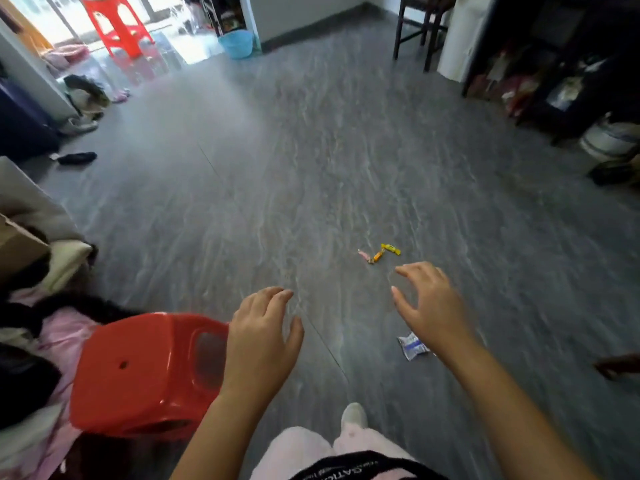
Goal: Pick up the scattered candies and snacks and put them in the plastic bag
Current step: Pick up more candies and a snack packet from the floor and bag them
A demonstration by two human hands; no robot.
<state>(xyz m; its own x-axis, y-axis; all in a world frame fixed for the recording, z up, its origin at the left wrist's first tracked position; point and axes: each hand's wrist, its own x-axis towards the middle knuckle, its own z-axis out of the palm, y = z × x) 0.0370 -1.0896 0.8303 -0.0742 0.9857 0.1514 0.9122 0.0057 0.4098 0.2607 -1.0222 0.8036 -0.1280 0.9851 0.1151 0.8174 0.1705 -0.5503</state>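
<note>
Three small wrapped candies lie together on the grey floor: a yellow candy point(391, 249), an orange candy point(376, 256) and a pink candy point(363, 254). A silver and blue snack packet point(412, 346) lies nearer to me, partly under my right forearm. My right hand point(429, 303) hovers just below the candies with fingers spread and nothing in it. My left hand point(263, 337) is held out over the floor beside the red stool, open and empty. No plastic bag is in view.
A red plastic stool point(145, 372) lies tipped at the lower left, next to piled clothes point(31, 341). A second red stool point(117, 22) and a blue basin point(237, 43) stand far back. A dark shelf point(561, 64) lines the right side. Shoes point(78, 125) lie at the left.
</note>
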